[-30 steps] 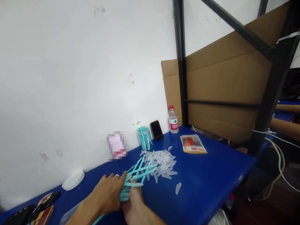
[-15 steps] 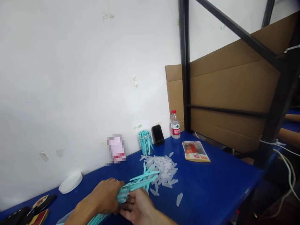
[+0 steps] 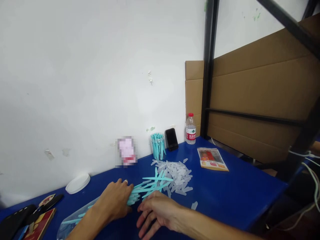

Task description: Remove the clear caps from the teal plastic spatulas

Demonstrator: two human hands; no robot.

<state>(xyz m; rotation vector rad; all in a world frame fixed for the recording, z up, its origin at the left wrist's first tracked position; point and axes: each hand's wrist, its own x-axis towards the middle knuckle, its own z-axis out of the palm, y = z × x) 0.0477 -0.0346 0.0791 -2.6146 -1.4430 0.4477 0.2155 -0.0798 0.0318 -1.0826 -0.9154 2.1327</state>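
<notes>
My left hand (image 3: 115, 199), a ring on one finger, is closed around a bundle of slim turquoise plastic sticks (image 3: 133, 197) on the blue table. The fingertips are partly hidden. Just right of it, my right hand (image 3: 160, 213) is open, palm turned inward and fingers spread, with nothing in it. More turquoise sticks lie loosely crossed beyond both hands, partly over a heap of translucent plastic covers (image 3: 178, 173). Under my left forearm, a clear plastic bag (image 3: 72, 221) holds more turquoise sticks.
A clear jar (image 3: 158, 146) of turquoise sticks stands by the wall, with a black phone-like object (image 3: 171, 139) and a water bottle (image 3: 190, 129) to its right. A snack packet (image 3: 212, 159) lies farther right. White round lids (image 3: 78, 183) and scissors (image 3: 46, 208) lie left.
My right hand has come away from the bundle and its fingers have spread. My left hand stays on the sticks, shifted slightly up. The view has tilted down and turned left.
</notes>
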